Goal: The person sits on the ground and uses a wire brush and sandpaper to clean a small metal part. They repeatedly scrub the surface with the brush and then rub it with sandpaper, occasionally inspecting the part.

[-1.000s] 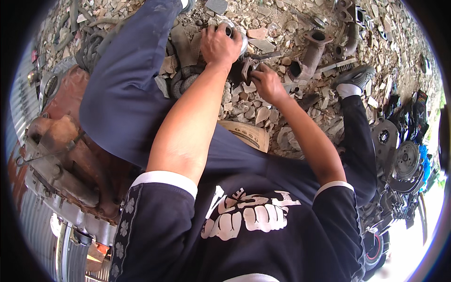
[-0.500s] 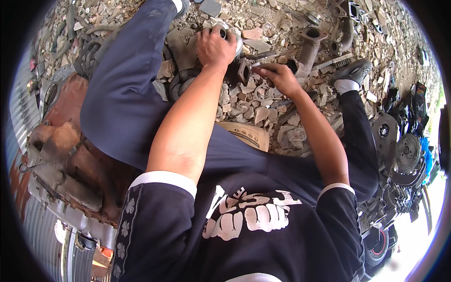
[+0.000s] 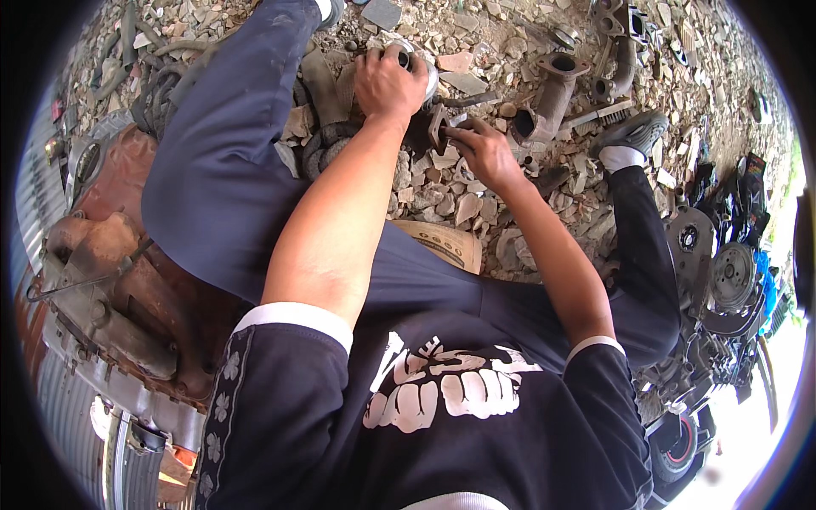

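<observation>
My left hand (image 3: 391,83) is wrapped over the top of a metal part with a round pipe opening (image 3: 404,59) between the fingers and a silvery body (image 3: 433,76) showing beside them. Just below and right of it stands a rusty brown flange (image 3: 439,127) with a dark hole; whether it joins the silvery body is hidden. My right hand (image 3: 491,157) has its fingers drawn together at the flange's right face. What they pinch, if anything, is too small and dark to make out.
Broken stones cover the ground. A rusty elbow pipe (image 3: 552,98), a wire brush (image 3: 599,115) and another flanged pipe (image 3: 623,68) lie to the right. A large rusty engine part (image 3: 127,289) stands at my left, black machine parts (image 3: 731,276) at my right. Printed cardboard (image 3: 442,242) lies before me.
My right hand has moved left, bringing its fingertips up to the flange. The left hand keeps its grip in the same place.
</observation>
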`<state>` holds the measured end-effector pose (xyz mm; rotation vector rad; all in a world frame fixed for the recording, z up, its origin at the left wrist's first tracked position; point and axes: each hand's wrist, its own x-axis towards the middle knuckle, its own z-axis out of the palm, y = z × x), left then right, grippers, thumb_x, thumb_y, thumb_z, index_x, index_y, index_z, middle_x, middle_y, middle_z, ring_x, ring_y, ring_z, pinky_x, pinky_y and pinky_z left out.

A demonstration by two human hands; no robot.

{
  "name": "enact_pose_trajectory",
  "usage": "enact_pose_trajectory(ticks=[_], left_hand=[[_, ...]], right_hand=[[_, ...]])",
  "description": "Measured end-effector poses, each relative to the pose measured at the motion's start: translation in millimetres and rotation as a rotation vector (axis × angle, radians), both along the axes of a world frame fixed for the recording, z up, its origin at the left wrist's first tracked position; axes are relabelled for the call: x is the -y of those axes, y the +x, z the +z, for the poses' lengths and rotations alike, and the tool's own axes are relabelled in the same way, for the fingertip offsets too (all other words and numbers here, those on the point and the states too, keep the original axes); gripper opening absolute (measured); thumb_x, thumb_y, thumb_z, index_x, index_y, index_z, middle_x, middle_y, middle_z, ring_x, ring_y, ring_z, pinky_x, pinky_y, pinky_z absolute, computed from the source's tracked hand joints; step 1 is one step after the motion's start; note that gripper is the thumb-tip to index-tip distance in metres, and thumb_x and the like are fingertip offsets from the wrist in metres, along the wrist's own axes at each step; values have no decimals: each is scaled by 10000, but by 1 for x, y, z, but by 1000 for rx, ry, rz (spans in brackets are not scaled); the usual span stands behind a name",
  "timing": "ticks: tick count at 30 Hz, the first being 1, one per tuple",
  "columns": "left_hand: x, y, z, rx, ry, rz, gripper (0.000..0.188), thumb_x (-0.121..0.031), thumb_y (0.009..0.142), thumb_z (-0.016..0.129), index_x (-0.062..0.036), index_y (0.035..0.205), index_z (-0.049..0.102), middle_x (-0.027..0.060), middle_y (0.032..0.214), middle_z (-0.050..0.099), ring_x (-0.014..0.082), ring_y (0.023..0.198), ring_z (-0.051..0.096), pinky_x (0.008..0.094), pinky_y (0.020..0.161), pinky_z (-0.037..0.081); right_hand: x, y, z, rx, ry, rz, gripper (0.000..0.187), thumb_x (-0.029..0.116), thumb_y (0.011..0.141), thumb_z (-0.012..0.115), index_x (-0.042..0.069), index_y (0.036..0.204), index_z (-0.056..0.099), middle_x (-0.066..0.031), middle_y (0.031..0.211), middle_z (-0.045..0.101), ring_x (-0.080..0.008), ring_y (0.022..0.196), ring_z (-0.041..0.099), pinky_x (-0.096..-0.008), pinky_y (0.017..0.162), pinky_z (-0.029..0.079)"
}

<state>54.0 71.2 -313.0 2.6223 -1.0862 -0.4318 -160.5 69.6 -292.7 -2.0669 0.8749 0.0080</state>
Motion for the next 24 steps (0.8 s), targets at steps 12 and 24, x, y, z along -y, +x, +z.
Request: enact_pose_trajectory(ticks=[12,24], left_hand=[[-5,3,-19,98,-106,-38,353,-389,903,639,-129,1111,759,175,1125,704,388,1110,634,459,1087,453],[-4,3,-9,59,-47,-55,350,-364,912,632,-107,1117,752,180,1122,701,384,1103,620,473,1030,473]], right_hand=[[16,9,-8,-244,860,-242,405,339,1021,643,60,1313,679,-81,888,711,-166,671,607,-326,656,512],[23,13,-4,-77,222,223,298,242,978,664,45,1193,726,-232,1021,705,-465,898,681,-497,848,540]])
